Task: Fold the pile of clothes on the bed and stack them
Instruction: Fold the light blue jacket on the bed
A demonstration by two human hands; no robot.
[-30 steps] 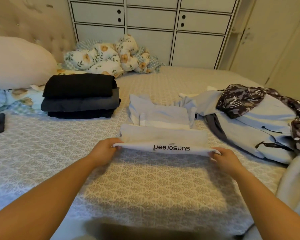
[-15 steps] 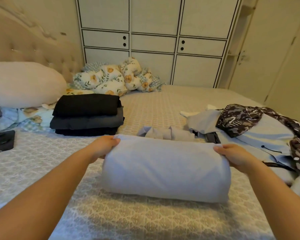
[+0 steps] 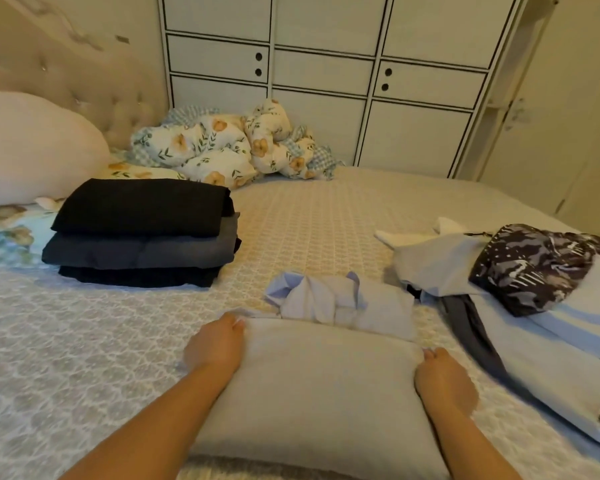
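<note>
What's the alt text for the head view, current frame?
Both hands, left hand and right hand, grip the far corners of a light grey garment being folded on the bed. A stack of three dark folded clothes sits far left; unfolded pale clothes lie at right.
</note>
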